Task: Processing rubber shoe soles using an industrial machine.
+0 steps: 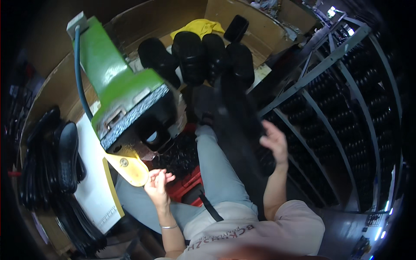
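My left hand (157,187) is beside the tip of a yellow rounded plate (133,170) under the head of a green machine (117,80). Its fingers are loosely bent and apart, with nothing visible in them. At the right, my right hand (274,141) is raised with fingers parted. Its fingertips are at the edge of a long black piece (238,117), smeared by motion, that looks like footwear; I see no firm grip on it. Several black shoe-like pieces (189,56) stand in a row on the far side of the work surface.
Black soles (68,151) hang in a bundle at the left, by a white board (93,173). A red crate (184,184) with black scraps is between my legs. Racks (333,121) full of black pieces line the right. A yellow cloth (197,28) lies against cardboard walls (160,19).
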A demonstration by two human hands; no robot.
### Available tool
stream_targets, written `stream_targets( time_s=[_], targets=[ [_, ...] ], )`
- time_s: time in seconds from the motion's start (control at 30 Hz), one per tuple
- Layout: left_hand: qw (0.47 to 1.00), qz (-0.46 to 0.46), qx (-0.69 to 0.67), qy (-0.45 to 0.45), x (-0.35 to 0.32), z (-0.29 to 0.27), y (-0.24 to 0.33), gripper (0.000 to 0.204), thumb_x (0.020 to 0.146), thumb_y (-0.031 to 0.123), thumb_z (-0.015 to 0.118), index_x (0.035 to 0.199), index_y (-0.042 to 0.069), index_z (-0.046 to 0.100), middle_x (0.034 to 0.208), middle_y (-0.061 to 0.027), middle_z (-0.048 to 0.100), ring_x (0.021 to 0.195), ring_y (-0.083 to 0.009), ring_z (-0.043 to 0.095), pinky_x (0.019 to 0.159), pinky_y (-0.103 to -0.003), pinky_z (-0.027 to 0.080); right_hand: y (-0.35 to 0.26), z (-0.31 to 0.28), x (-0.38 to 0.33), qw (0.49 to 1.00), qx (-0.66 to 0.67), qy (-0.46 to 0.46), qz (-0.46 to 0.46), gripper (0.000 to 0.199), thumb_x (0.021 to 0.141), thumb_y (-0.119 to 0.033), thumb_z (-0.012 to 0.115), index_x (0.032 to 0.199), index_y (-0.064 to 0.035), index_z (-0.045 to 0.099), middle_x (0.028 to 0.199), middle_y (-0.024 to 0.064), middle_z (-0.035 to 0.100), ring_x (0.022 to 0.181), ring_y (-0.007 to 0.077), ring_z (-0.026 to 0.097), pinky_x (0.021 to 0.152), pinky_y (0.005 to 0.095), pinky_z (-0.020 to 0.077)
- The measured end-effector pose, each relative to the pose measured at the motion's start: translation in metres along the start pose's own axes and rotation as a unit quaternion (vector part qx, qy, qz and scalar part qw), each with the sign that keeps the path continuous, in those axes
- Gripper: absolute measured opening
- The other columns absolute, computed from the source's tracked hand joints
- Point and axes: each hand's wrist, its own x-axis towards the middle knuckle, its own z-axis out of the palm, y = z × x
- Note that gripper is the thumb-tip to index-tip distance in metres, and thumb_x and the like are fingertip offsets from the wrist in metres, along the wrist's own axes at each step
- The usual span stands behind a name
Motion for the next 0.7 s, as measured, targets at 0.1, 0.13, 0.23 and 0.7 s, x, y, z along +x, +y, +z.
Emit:
stream_targets(
  time_s=[0.1,0.13,0.23,0.7],
  targets=[
    [0.998,-0.011,0.03,0.054,0.006,-0.014,-0.004,0.009,0.092,0.005,0.06,0.1,0.001,0.057,0.09,-0.0098,0.063,0.073,-0.0153,0.066,0.065,-0.029,0.06,-0.063,-0.014,0.055,0.974,-0.137,0.086,-0.158,0.055,0.081,0.001,0.057,0.133,0.0114,0.044,0.124,0.0163,0.058,0.113,0.0199,0.057,0.098,0.0299,0.042],
    [0.996,-0.005,0.047,0.07,0.006,-0.027,-0.004,0.009,0.092,0.005,0.06,0.1,0.001,0.057,0.089,-0.0095,0.063,0.072,-0.0149,0.065,0.064,-0.028,0.059,-0.072,-0.009,0.08,0.982,-0.093,0.104,-0.127,0.051,0.082,0.002,0.055,0.131,0.0101,0.047,0.12,0.0133,0.06,0.105,0.0174,0.06,0.093,0.0278,0.0448],
    [0.995,0.012,0.073,0.073,-0.003,-0.05,0.004,0.01,0.092,0.006,0.061,0.1,0.001,0.057,0.089,-0.0092,0.063,0.071,-0.0142,0.064,0.063,-0.027,0.058,-0.074,-0.036,0.18,0.976,-0.162,0.132,-0.054,0.04,0.079,0.003,0.054,0.119,0.009,0.056,0.1,0.0109,0.066,0.088,0.0161,0.062,0.077,0.0287,0.0485],
    [0.895,0.181,0.319,0.252,-0.032,-0.173,0.132,0.004,0.091,0.0,0.057,0.093,-0.002,0.055,0.08,-0.0049,0.057,0.069,-0.0104,0.056,0.062,-0.024,0.049,-0.004,-0.045,0.246,0.777,-0.546,0.199,-0.242,0.046,0.078,-0.029,0.069,0.116,-0.004,0.062,0.099,0.0228,0.062,0.1,0.0359,0.059,0.087,0.0408,0.0468]
  ],
)
